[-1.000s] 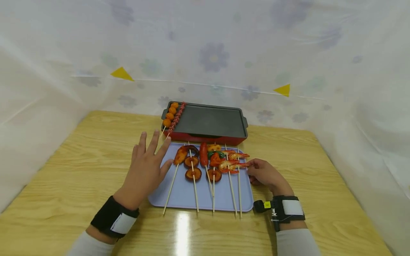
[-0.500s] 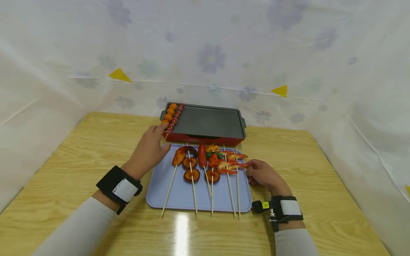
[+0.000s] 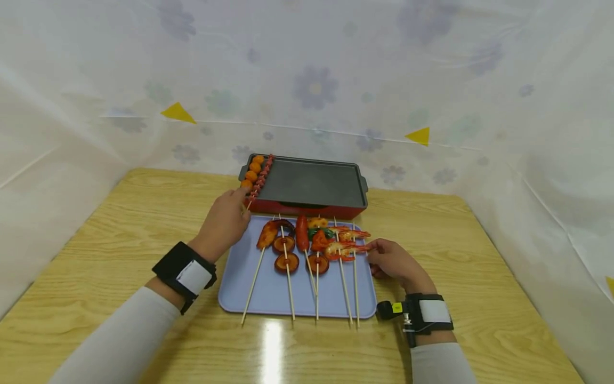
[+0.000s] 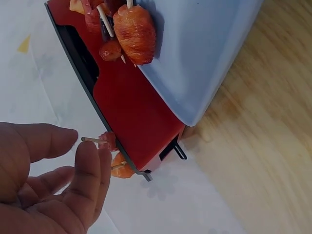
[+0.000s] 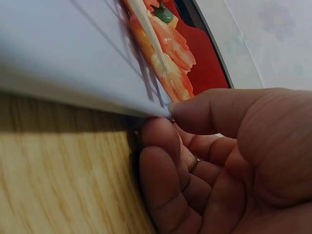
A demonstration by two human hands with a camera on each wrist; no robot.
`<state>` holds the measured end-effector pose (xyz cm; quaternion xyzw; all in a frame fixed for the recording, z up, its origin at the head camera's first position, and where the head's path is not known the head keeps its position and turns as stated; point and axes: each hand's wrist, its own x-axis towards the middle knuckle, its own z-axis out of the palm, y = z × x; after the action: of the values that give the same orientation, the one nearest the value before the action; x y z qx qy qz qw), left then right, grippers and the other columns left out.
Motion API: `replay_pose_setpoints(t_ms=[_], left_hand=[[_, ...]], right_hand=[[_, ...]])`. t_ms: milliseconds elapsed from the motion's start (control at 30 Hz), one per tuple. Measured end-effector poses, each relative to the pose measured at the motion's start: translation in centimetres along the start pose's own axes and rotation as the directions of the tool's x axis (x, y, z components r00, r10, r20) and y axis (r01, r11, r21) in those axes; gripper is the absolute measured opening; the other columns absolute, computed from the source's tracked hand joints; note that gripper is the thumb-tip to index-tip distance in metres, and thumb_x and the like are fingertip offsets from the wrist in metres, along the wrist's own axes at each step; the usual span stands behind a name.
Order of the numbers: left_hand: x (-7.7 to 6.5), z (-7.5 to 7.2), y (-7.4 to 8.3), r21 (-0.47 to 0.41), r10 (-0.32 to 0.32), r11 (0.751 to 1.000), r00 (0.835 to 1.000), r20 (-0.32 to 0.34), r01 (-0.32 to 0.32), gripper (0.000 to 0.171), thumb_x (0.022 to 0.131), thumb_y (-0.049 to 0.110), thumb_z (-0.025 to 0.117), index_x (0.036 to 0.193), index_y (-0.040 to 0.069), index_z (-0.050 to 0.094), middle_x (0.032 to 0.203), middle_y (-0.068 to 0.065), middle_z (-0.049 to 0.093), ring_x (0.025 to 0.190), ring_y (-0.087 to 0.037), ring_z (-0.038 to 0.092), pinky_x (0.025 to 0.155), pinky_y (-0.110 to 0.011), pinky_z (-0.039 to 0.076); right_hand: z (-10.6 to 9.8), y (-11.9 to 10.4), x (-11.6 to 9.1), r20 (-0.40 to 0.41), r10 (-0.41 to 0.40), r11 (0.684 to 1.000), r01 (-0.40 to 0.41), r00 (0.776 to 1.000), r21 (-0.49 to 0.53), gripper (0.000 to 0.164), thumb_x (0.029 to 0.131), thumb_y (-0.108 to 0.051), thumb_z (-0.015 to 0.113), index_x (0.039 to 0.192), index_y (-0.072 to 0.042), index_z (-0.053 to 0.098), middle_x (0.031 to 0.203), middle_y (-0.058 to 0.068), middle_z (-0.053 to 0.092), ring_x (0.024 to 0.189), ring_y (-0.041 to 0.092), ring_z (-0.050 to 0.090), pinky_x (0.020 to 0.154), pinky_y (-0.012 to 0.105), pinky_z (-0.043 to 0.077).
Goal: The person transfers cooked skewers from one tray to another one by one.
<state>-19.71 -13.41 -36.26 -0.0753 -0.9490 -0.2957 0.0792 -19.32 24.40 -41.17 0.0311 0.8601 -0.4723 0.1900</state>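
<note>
My left hand is at the front left corner of the red and black grill. Its thumb and index finger stand around the stick end of a red meat skewer, a small gap showing at the thumb tip. That skewer lies on the grill plate beside a skewer of orange balls. My right hand pinches the right rim of a pale blue tray, thumb above and fingers below. On the tray lie mushroom slices, a sausage and shrimp, all on sticks.
The grill stands directly behind the tray on the wooden table. A drumstick-shaped piece on a stick lies at the tray's left. Several sticks overhang the tray's front edge. A flowered white curtain hangs behind.
My left hand has moved from above the tray's left side forward to the grill's front left corner, and its thumb has drawn in toward the fingers. The right hand stays at the tray rim.
</note>
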Motion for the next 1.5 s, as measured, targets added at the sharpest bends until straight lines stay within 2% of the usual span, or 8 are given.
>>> replay_pose_setpoints(t_ms=[133, 200, 367, 467, 733, 867, 1200, 1500], left_hand=[[0.09, -0.02, 0.13, 0.057, 0.015, 0.998, 1.0, 0.007, -0.015, 0.039, 0.095, -0.001, 0.052, 0.133, -0.012, 0.051, 0.115, -0.029, 0.062, 0.1, -0.04, 0.062, 0.086, -0.051, 0.052], [0.11, -0.02, 0.19, 0.081, 0.022, 0.996, 1.0, 0.016, -0.024, 0.03, 0.095, -0.002, 0.051, 0.123, -0.013, 0.059, 0.108, -0.027, 0.065, 0.095, -0.038, 0.063, 0.082, -0.049, 0.053], [0.24, -0.09, 0.36, 0.092, 0.03, 0.995, 0.998, 0.052, -0.035, 0.014, 0.094, -0.003, 0.054, 0.093, -0.007, 0.068, 0.078, -0.015, 0.065, 0.068, -0.027, 0.057, 0.058, -0.036, 0.044], [0.31, -0.03, 0.27, 0.082, 0.025, 0.996, 0.998, 0.063, -0.03, 0.016, 0.094, -0.003, 0.057, 0.08, -0.003, 0.065, 0.068, -0.01, 0.057, 0.062, -0.024, 0.051, 0.053, -0.032, 0.037], [0.6, 0.23, -0.15, 0.061, -0.034, 0.998, 0.995, 0.096, 0.028, 0.009, 0.092, -0.001, 0.061, 0.092, -0.006, 0.068, 0.08, -0.013, 0.064, 0.068, -0.025, 0.055, 0.056, -0.032, 0.042], [0.73, 0.3, 0.03, 0.056, -0.057, 0.997, 0.993, 0.104, 0.052, 0.01, 0.09, -0.003, 0.059, 0.092, -0.006, 0.068, 0.08, -0.013, 0.063, 0.067, -0.025, 0.052, 0.055, -0.032, 0.039], [0.8, -0.06, 0.6, 0.039, -0.07, 0.997, 0.989, 0.127, 0.066, 0.026, 0.087, -0.008, 0.056, 0.064, 0.003, 0.054, 0.057, -0.001, 0.032, 0.053, -0.02, 0.038, 0.049, -0.028, 0.028], [0.98, 0.45, 0.8, 0.081, -0.064, 0.995, 0.989, 0.135, 0.053, 0.013, 0.087, -0.01, 0.052, 0.085, -0.006, 0.064, 0.07, -0.012, 0.055, 0.06, -0.026, 0.05, 0.051, -0.03, 0.036]], right_hand=[[0.0, 0.2, 0.09, 0.003, -0.002, 1.0, 0.002, 1.0, 0.003, 0.027, 0.094, -0.01, 0.055, 0.119, 0.002, 0.054, 0.082, 0.008, 0.06, 0.067, 0.016, 0.057, 0.06, 0.029, 0.051], [0.02, 0.24, 0.14, 0.0, -0.001, 1.0, 0.001, 1.0, 0.003, 0.027, 0.094, -0.009, 0.055, 0.119, 0.002, 0.054, 0.083, 0.008, 0.06, 0.068, 0.017, 0.058, 0.061, 0.029, 0.051], [0.08, 0.25, 0.2, -0.015, 0.013, 1.0, -0.013, 1.0, -0.005, 0.025, 0.095, -0.009, 0.055, 0.118, 0.001, 0.055, 0.083, 0.009, 0.06, 0.068, 0.018, 0.057, 0.061, 0.03, 0.051], [0.06, 0.21, 0.17, -0.013, 0.009, 1.0, -0.009, 1.0, -0.007, 0.026, 0.095, -0.009, 0.054, 0.118, 0.002, 0.055, 0.083, 0.009, 0.059, 0.068, 0.018, 0.057, 0.061, 0.03, 0.051], [0.02, 0.28, -0.01, 0.005, -0.017, 1.0, 0.017, 1.0, 0.01, 0.023, 0.096, -0.009, 0.054, 0.116, 0.002, 0.055, 0.082, 0.008, 0.059, 0.069, 0.017, 0.056, 0.062, 0.029, 0.051], [-0.02, 0.25, -0.14, 0.008, -0.026, 1.0, 0.026, 1.0, 0.015, 0.022, 0.096, -0.009, 0.053, 0.116, 0.003, 0.054, 0.081, 0.007, 0.059, 0.068, 0.016, 0.056, 0.061, 0.029, 0.051], [-0.1, 0.2, 0.0, -0.004, -0.017, 1.0, 0.017, 1.0, -0.001, 0.023, 0.097, -0.01, 0.054, 0.117, 0.001, 0.055, 0.08, 0.008, 0.059, 0.067, 0.017, 0.057, 0.06, 0.03, 0.051], [-0.08, 0.26, 0.09, -0.007, -0.001, 1.0, 0.001, 1.0, 0.01, 0.023, 0.097, -0.01, 0.055, 0.117, 0.001, 0.055, 0.078, 0.008, 0.059, 0.066, 0.017, 0.056, 0.059, 0.03, 0.051]])
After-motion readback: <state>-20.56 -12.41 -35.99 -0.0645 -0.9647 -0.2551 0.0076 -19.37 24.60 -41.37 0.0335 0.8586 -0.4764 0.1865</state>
